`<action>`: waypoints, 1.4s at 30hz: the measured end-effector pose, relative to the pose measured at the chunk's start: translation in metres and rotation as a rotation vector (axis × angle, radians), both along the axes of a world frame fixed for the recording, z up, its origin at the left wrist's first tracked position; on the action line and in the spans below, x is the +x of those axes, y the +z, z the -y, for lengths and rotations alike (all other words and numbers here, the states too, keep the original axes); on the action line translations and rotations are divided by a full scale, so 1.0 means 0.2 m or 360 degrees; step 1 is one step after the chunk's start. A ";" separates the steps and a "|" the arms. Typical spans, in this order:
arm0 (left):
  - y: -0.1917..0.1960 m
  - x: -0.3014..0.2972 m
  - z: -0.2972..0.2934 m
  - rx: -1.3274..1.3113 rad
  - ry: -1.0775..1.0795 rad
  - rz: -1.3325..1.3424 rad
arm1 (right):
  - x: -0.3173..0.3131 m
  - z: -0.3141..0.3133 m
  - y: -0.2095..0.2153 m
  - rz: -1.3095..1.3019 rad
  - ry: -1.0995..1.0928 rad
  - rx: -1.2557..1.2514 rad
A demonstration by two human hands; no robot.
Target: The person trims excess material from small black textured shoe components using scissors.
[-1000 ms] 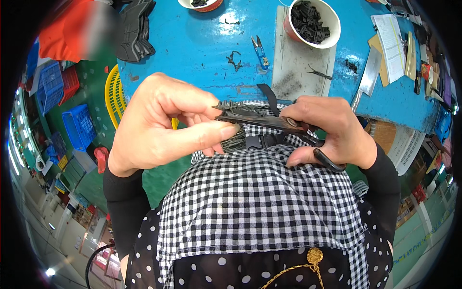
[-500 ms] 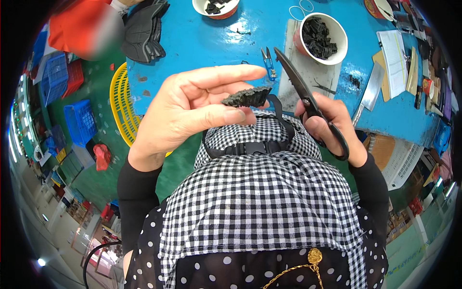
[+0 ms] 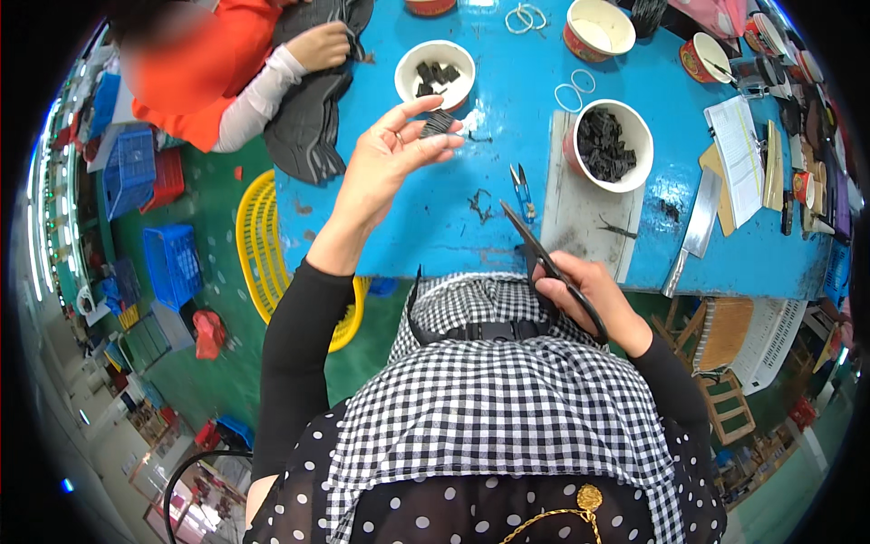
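My left hand is stretched out over the blue table, pinching a small black piece in its fingertips just below a white bowl that holds several similar black pieces. My right hand stays near my lap and grips black scissors, blades pointing up and left over the table's front edge. A checked fabric item with a black strap and buckle lies on my lap between my forearms.
A second bowl of black pieces stands on a grey board, with small snips beside it. Another person in an orange top handles dark fabric at the far left. A yellow basket and blue crates stand on the floor.
My left hand has reached forward from my chest to the white bowl, carrying the black piece. My right hand with the scissors dropped lower toward my lap.
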State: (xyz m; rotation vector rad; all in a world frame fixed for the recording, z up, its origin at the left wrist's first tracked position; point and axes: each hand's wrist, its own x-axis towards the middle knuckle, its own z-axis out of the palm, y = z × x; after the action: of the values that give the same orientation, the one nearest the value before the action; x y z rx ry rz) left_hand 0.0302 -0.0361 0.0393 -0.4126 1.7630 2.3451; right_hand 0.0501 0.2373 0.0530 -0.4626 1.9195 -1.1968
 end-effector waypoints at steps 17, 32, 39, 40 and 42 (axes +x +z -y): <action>-0.32 -0.22 0.30 -0.0201 -0.0123 0.0227 | 0.01 0.10 0.00 -0.0103 -0.0046 0.0087; -0.12 0.08 -0.15 0.0332 -0.0594 0.0187 | -0.17 0.03 0.00 0.1099 0.0126 -0.0432; -0.32 0.14 -0.13 -0.0198 -0.0534 0.0247 | -0.12 -0.17 -0.04 0.0682 0.0199 0.0189; -0.37 0.14 -0.13 -0.0399 -0.0599 0.0206 | -0.09 -0.21 -0.06 0.0690 0.0190 0.0188; -0.46 0.15 -0.13 -0.0573 -0.0758 0.0270 | -0.03 -0.30 -0.14 0.0647 0.0002 0.0183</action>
State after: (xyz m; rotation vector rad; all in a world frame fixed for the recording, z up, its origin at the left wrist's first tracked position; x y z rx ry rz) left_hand 0.0612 -0.0093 -0.0530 -0.1992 1.9404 1.6323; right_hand 0.0446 0.2977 0.0260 -0.1436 1.6235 -1.0766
